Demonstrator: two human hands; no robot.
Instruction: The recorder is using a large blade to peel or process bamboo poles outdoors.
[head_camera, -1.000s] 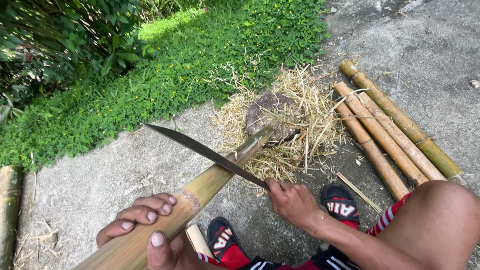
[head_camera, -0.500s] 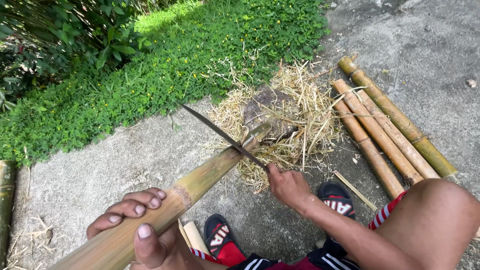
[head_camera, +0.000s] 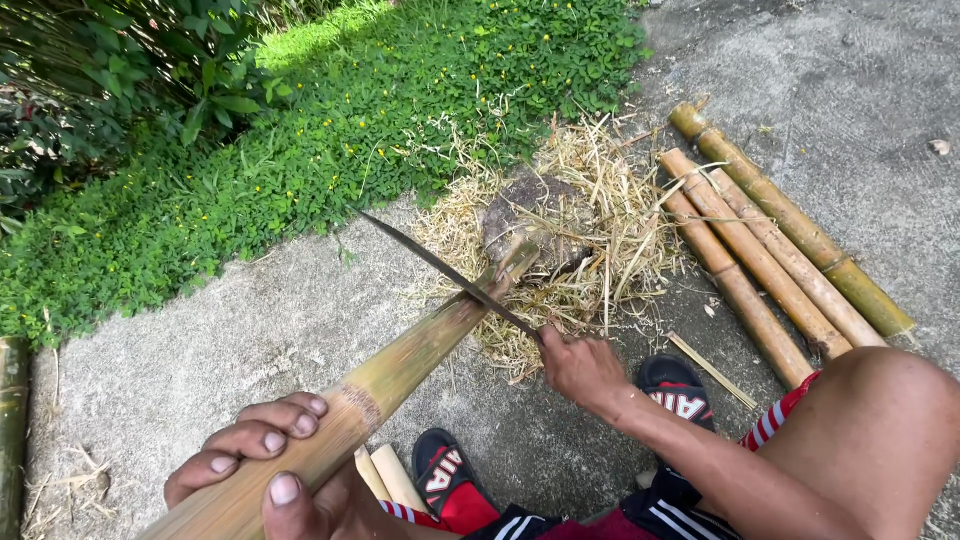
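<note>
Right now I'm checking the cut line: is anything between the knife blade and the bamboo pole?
Nothing visible. The knife blade, held by the right hand, lies directly against the bamboo pole near its far end, which rests on a block amid straw shavings. The left hand holds the pole well behind the blade.

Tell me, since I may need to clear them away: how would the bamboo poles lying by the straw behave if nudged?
The bamboo poles are round and lie loose on the sloping concrete, so they would probably roll. They look straight and woody, hence likely stiff. If hollow, they may be fairly light.
</note>
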